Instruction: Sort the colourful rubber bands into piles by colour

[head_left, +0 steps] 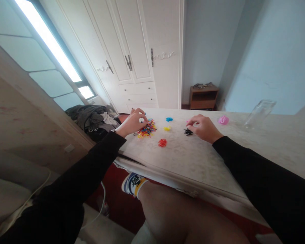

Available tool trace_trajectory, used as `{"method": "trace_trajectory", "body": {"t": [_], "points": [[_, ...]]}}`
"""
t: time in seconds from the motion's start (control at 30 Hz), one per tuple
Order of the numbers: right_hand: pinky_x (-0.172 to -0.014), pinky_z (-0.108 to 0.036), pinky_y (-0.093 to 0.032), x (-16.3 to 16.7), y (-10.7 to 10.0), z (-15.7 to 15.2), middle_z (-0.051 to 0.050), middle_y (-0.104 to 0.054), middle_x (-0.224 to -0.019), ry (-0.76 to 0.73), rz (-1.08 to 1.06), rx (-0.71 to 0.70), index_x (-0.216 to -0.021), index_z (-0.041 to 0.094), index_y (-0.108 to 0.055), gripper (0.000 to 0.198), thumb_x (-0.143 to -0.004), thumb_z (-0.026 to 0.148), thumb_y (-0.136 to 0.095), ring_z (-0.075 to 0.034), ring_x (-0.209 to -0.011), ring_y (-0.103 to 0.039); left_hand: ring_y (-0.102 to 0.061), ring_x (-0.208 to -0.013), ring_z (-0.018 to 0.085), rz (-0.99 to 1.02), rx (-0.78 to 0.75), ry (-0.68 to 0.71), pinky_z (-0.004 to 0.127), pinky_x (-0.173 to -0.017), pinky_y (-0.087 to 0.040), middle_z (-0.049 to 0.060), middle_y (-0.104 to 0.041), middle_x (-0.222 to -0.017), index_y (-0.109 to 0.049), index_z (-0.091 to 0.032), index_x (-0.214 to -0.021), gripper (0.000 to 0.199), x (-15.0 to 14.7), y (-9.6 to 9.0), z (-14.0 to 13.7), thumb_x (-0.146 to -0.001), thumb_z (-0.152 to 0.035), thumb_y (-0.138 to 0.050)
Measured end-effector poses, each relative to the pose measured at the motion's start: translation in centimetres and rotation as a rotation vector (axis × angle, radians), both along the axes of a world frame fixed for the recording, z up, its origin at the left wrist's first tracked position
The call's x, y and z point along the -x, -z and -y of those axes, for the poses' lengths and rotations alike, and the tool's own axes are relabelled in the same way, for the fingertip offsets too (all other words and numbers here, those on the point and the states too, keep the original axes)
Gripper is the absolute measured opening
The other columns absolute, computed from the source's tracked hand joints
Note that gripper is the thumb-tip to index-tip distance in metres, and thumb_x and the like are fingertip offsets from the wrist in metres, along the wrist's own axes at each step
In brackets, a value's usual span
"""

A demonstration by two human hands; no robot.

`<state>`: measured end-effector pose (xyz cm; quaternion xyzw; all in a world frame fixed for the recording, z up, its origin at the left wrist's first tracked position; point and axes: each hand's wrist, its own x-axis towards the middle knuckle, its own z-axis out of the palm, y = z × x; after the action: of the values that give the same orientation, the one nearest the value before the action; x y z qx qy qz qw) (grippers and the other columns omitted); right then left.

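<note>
At the table's left end, my left hand point(134, 122) reaches over a mixed pile of small coloured rubber bands point(148, 128). Its thumb and forefinger curl together at the pile, and anything between them is too small to make out. My right hand point(202, 126) hovers beside a small heap of black bands point(188, 132). Its fingertips are pinched near a bit of pink point(187, 121), mostly hidden by the hand; whether they hold a band is unclear. Between the hands lie separate heaps of blue bands point(169, 119), yellow bands point(167, 128) and red bands point(162, 143).
A pink bundle point(223, 120) sits right of my right hand. Farther right is a clear glass jar point(260, 113), tilted in view, on the pale table point(193, 159). Clothes point(88, 118) are heaped beyond the left end. A white wardrobe point(142, 40) and wooden nightstand point(204, 96) stand behind.
</note>
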<state>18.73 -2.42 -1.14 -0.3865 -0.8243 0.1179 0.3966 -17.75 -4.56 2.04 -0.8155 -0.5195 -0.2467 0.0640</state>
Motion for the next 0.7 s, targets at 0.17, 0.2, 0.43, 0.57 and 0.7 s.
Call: {"method": "trace_trajectory", "body": {"t": [0.17,0.2,0.43,0.57,0.7], "points": [[-0.080,-0.039,-0.051,0.0,0.0,0.0,-0.006,-0.078,-0.083,-0.005,-0.001,-0.003,-0.070,0.022,-0.075,0.012,-0.076,0.015,-0.066,-0.026,-0.089,-0.066,-0.060,-0.102,0.024,0.085,0.057,-0.018,0.044,-0.103,-0.043,0.007,-0.070,-0.099,-0.075,-0.019,-0.081,0.009,0.2,-0.4,0.4,-0.083,-0.028,-0.072],[-0.080,-0.039,-0.051,0.0,0.0,0.0,-0.006,-0.078,-0.083,-0.004,-0.003,-0.004,-0.070,0.022,-0.075,0.012,-0.075,0.015,-0.066,-0.026,-0.089,-0.066,-0.061,-0.097,0.023,0.112,0.079,-0.024,0.041,-0.099,-0.046,0.006,-0.071,-0.094,-0.074,-0.019,-0.081,0.009,0.2,-0.5,0.5,-0.083,-0.028,-0.071],[-0.080,-0.039,-0.051,0.0,0.0,0.1,-0.006,-0.078,-0.083,-0.002,0.004,0.006,-0.070,0.022,-0.075,0.012,-0.075,0.015,-0.066,-0.026,-0.089,-0.067,-0.064,-0.073,0.017,0.218,0.158,-0.023,0.031,-0.073,-0.049,0.004,-0.071,-0.076,-0.069,-0.017,-0.078,0.009,-0.3,-1.0,1.2,-0.084,-0.023,-0.065],[-0.081,-0.039,-0.051,0.0,-0.1,0.1,-0.006,-0.078,-0.083,-0.004,0.004,0.006,-0.070,0.022,-0.074,0.011,-0.075,0.015,-0.067,-0.026,-0.089,-0.067,-0.063,-0.069,0.015,0.235,0.161,0.000,0.029,-0.069,-0.049,0.003,-0.071,-0.075,-0.067,-0.016,-0.079,0.009,-0.4,-0.9,1.1,-0.085,-0.021,-0.063],[-0.080,-0.039,-0.051,-0.1,-0.1,0.2,-0.006,-0.078,-0.083,-0.007,0.004,0.009,-0.070,0.022,-0.075,0.012,-0.075,0.015,-0.066,-0.026,-0.089,-0.067,-0.064,-0.069,0.015,0.254,0.176,-0.010,0.028,-0.068,-0.050,0.004,-0.072,-0.075,-0.070,-0.015,-0.083,0.009,-0.2,-0.7,0.8,-0.084,-0.023,-0.066]]}}
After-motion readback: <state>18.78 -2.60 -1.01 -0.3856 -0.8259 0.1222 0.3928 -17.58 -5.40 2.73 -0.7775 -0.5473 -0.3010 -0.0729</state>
